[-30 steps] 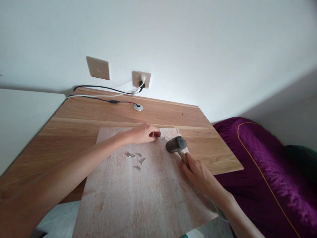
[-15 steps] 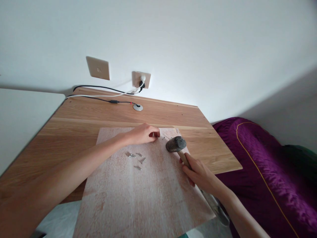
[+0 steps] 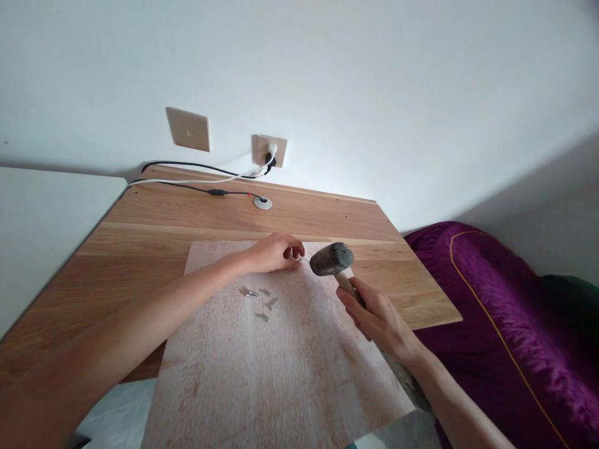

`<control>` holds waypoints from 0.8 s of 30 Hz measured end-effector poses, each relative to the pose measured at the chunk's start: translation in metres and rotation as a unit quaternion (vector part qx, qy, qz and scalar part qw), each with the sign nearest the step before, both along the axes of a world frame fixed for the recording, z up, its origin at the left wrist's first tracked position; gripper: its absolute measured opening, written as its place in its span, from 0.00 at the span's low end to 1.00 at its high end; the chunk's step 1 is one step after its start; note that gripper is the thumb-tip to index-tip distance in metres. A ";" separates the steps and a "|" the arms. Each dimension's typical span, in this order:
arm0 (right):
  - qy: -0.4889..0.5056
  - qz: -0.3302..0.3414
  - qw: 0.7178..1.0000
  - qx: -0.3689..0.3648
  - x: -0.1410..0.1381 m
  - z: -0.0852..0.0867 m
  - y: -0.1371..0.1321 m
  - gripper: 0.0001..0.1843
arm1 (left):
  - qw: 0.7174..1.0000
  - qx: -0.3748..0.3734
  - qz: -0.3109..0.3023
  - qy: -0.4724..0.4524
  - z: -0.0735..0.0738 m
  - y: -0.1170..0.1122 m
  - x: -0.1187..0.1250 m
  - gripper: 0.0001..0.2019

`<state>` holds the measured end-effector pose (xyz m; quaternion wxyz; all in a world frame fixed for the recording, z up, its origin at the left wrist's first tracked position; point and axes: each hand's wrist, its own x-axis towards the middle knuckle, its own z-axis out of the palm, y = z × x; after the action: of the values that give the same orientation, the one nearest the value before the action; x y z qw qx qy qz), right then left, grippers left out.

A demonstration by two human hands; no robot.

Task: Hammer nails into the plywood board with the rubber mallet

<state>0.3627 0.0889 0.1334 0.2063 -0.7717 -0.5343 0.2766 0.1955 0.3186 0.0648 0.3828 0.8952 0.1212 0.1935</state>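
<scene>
Near the far edge of the board (image 3: 262, 380), the left hand (image 3: 274, 251) half-curls at a small nail (image 3: 302, 259), grip unclear, so the right hand (image 3: 377, 312), wrapped around the mallet (image 3: 332, 259), should tap gently.

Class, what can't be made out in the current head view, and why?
All in the head view:
Left hand: its curled fingers partly hide whatever may be between them.
Handle of the mallet: partly covered by the right hand.
Small metal pieces: too small to tell nails from screws.
Wooden board: near edge cut off by the picture's bottom.
</scene>
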 end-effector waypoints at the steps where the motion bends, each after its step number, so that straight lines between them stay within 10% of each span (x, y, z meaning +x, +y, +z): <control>1: -0.001 0.000 1.000 0.007 -0.001 0.003 0.003 0.18 | 1.000 0.003 -0.001 -0.005 0.000 0.001 0.000 0.06; 24: -0.063 0.048 0.995 0.062 -0.013 -0.011 0.020 0.18 | 0.999 0.032 -0.013 -0.003 -0.002 0.002 0.000 0.03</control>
<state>0.3499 0.1090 0.1219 0.2061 -0.7468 -0.5988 0.2030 0.1953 0.3203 0.0623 0.3571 0.9078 0.1018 0.1952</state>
